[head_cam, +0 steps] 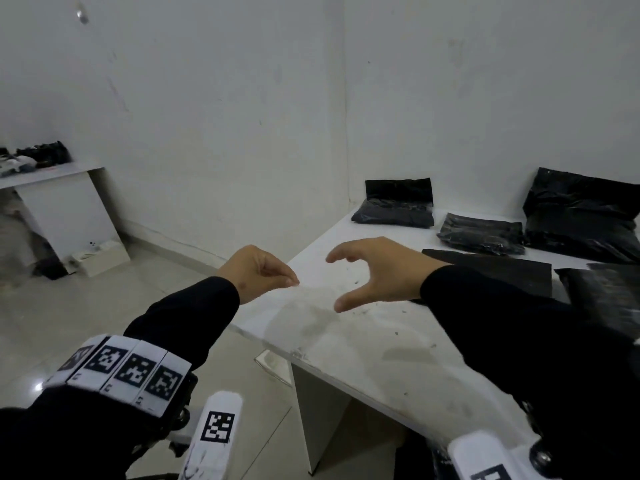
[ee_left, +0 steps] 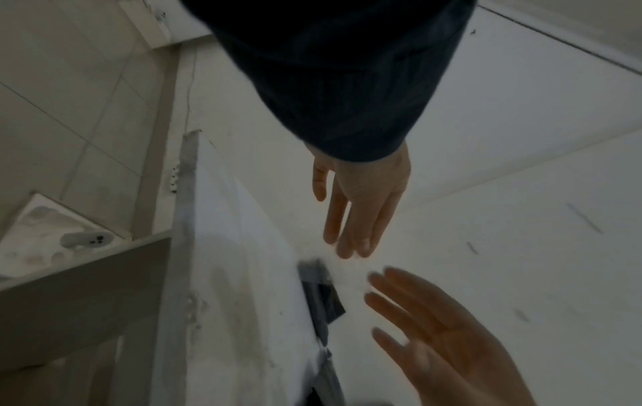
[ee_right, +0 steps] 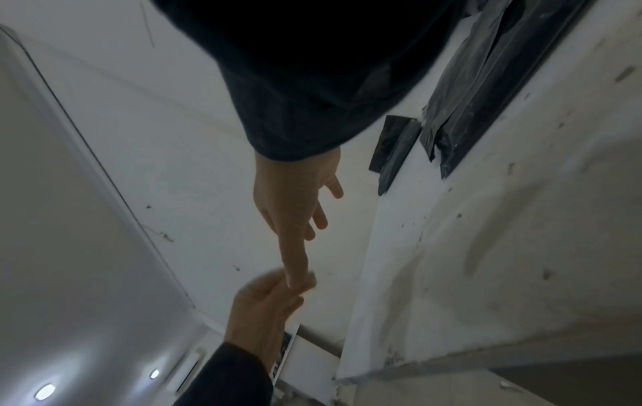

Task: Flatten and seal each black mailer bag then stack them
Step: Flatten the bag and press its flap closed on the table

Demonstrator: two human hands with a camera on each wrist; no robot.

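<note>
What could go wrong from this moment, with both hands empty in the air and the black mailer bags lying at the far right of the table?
1. Both the left hand and the right hand hold nothing near the table's left edge; a bag worked there could slide off.
2. The table shows dust and dark specks, which might stick to a seal strip.
3. The bulky bag and the smaller bags differ in size; a stack may lean.

Left wrist view, as we find it: our left hand (ee_left: 361, 203), dark sleeve (ee_left: 333, 71), fingers straight, empty, above the white table (ee_left: 243, 274). Our right hand (ee_left: 451, 346), fingers spread, empty. Tiled floor (ee_left: 69, 96) beside the table.
</note>
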